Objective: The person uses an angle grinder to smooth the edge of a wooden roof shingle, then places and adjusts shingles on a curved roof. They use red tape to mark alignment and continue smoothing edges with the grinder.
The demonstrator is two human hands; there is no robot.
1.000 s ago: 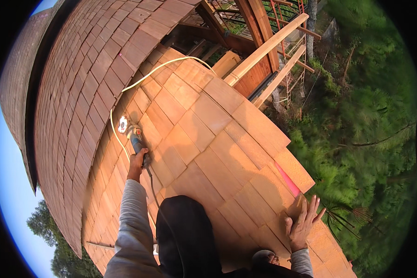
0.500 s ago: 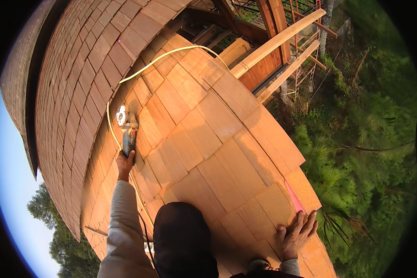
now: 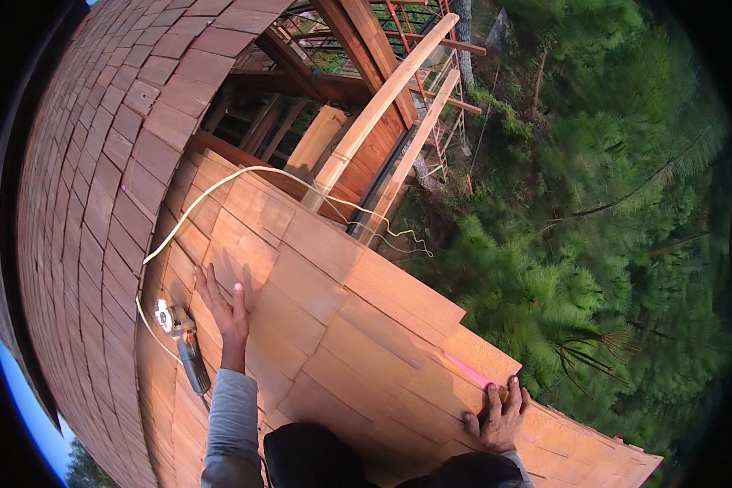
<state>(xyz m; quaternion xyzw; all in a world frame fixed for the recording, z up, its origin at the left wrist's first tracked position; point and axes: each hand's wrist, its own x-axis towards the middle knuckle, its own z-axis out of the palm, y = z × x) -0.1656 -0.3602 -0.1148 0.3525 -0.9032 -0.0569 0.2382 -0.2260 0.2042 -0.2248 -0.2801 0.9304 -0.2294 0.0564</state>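
Note:
My left hand (image 3: 226, 313) is raised over the wooden shingles (image 3: 333, 358) with its fingers spread and nothing in it. I cannot tell whether it touches them. Just to its left an angle grinder (image 3: 190, 355) with a bright round disc lies on the shingles, its disc end pointing away from me. My right hand (image 3: 500, 415) rests with fingers apart near the roof's right edge, holding nothing. Its fingertips are beside a pink wedge-shaped mark (image 3: 468, 370) on the shingles.
A yellow cord (image 3: 211, 189) loops across the shingles and hangs past the edge. On the left rises a steeper shingled roof (image 3: 98, 203). Ahead are an open timber frame (image 3: 366, 49), curved beams (image 3: 382, 110) and scaffolding. Trees (image 3: 537, 276) stand below the right edge.
My left hand has let go of the grinder and moved to its right with fingers spread. The right hand stays at the edge. The view has turned rightward.

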